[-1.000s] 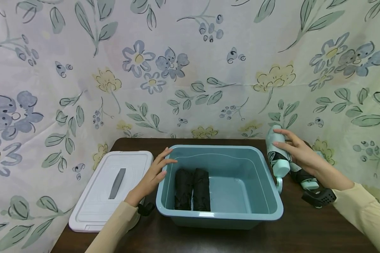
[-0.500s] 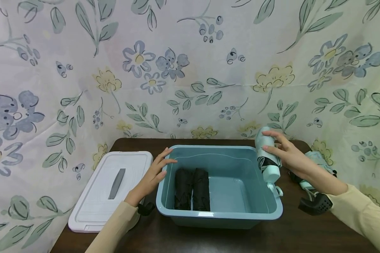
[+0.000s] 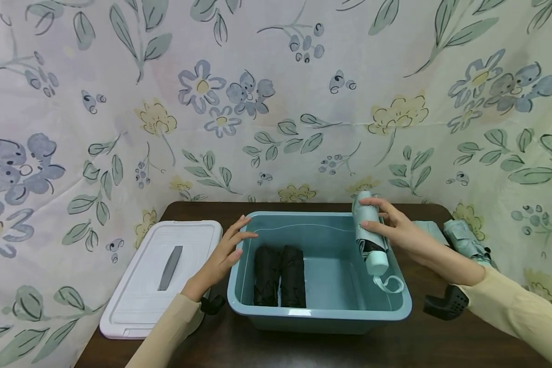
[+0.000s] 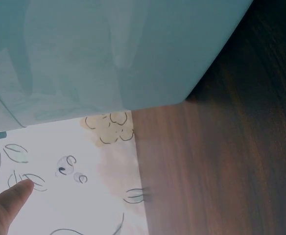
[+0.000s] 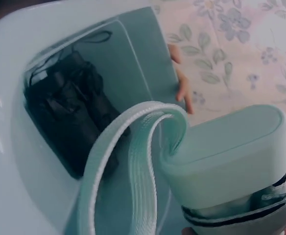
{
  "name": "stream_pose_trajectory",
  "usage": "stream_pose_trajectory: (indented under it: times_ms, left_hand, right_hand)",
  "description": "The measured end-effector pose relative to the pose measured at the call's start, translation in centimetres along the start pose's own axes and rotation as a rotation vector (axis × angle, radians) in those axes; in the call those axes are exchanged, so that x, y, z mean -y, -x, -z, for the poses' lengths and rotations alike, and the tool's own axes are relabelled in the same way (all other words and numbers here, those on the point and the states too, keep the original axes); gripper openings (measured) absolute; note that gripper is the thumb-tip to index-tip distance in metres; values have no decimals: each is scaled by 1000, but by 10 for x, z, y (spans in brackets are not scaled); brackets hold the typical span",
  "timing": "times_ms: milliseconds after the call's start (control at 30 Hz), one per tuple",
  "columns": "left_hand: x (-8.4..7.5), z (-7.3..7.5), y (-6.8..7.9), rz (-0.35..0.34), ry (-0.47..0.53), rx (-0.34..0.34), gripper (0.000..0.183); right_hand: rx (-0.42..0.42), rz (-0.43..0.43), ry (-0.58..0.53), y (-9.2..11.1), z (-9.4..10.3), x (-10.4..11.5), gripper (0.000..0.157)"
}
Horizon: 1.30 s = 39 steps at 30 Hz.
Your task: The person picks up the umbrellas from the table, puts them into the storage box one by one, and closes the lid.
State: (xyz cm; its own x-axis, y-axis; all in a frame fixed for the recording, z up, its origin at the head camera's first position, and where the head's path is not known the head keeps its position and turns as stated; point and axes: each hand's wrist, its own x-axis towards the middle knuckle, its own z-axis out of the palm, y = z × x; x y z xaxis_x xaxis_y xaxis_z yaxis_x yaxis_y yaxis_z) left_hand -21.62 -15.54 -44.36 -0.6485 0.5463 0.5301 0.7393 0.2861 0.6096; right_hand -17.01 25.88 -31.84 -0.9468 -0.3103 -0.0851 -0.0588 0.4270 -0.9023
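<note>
My right hand (image 3: 405, 232) grips a folded mint-green umbrella (image 3: 370, 239), tilted over the right side of a blue plastic tub (image 3: 322, 313). Its pale handle (image 5: 226, 156) and looped wrist strap (image 5: 104, 161) fill the front of the right wrist view. My left hand (image 3: 222, 255) rests at the tub's left rim with fingers spread and relaxed. Inside the tub, two folded black umbrellas, one on the left (image 3: 267, 276) and one beside it (image 3: 293, 276), lie side by side toward the left wall.
A white lid (image 3: 165, 276) with a grey handle lies left of the tub. More mint-green folded umbrellas (image 3: 464, 240) lie on the dark wooden table (image 3: 423, 337) at the right, partly behind my right forearm. A floral cloth (image 3: 276, 102) hangs behind.
My right hand has carried the mint-green umbrella leftward from beside the tub to over its right side, uncovering other umbrellas on the table. My left hand has stayed in place.
</note>
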Motion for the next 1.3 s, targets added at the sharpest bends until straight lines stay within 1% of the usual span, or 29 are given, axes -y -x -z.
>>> stream_pose_trajectory:
  times_ms: [233,433,633,933,1133,1300]
  left_hand:
    - [2,-1,1,-1,-4,-3,40]
    - [2,-1,1,4,1,0,40]
    - [3,-1,1,-9,11,-1,43]
    - [2,-1,0,-14,7,-3,47]
    - [3,-1,1,-19,8,-2,46]
    - [4,-1,0,-11,7,-1,42]
  right_hand:
    - [27,0,15,-4,-15,0,56]
    - [49,6,26,-10,-24,-2,55]
    - [73,-21,48,-16,-33,-4,55]
    - [121,-60,1,-21,-45,-6,55]
    - [163,-61,-13,-26,-51,-8,55]
    - [201,-110,-82,-31,-53,-8,57]
